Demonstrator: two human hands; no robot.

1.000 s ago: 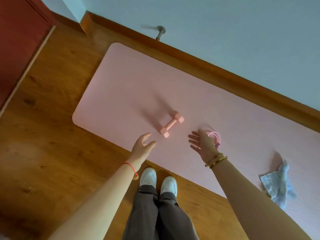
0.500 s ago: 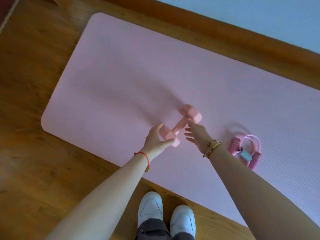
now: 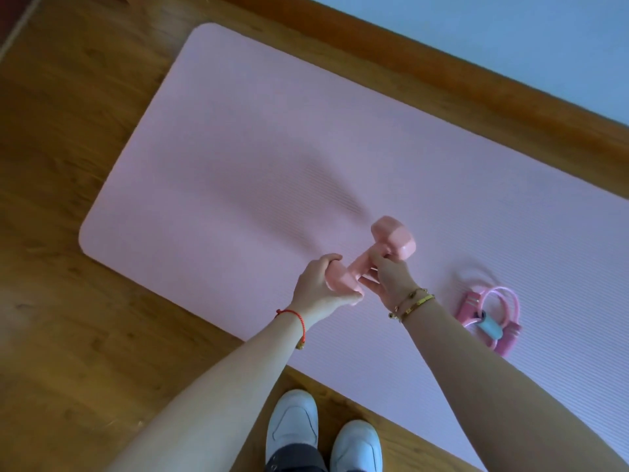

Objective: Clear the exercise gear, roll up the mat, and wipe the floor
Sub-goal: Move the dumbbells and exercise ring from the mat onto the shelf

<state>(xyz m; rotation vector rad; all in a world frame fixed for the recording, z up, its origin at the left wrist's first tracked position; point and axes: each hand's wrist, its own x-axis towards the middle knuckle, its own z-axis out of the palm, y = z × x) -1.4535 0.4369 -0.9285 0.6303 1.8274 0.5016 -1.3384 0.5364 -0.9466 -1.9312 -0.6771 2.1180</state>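
A pink dumbbell (image 3: 391, 240) is held over the pink exercise mat (image 3: 238, 158), tilted with its far end raised. My left hand (image 3: 318, 284) wraps around its near end. My right hand (image 3: 388, 275) grips its handle just below the far head. A pink skipping rope (image 3: 490, 318) with pink handles lies coiled on the mat, to the right of my right wrist. The mat lies flat on the wooden floor (image 3: 68, 301).
A wooden skirting board (image 3: 476, 93) and a pale blue wall (image 3: 510, 28) run along the far side of the mat. My white shoes (image 3: 323, 434) stand on the floor at the mat's near edge.
Both hands reached down to the dumbbell, closed on it and raised it off the mat. The view dropped closer, so the cloth at the right is out of frame.
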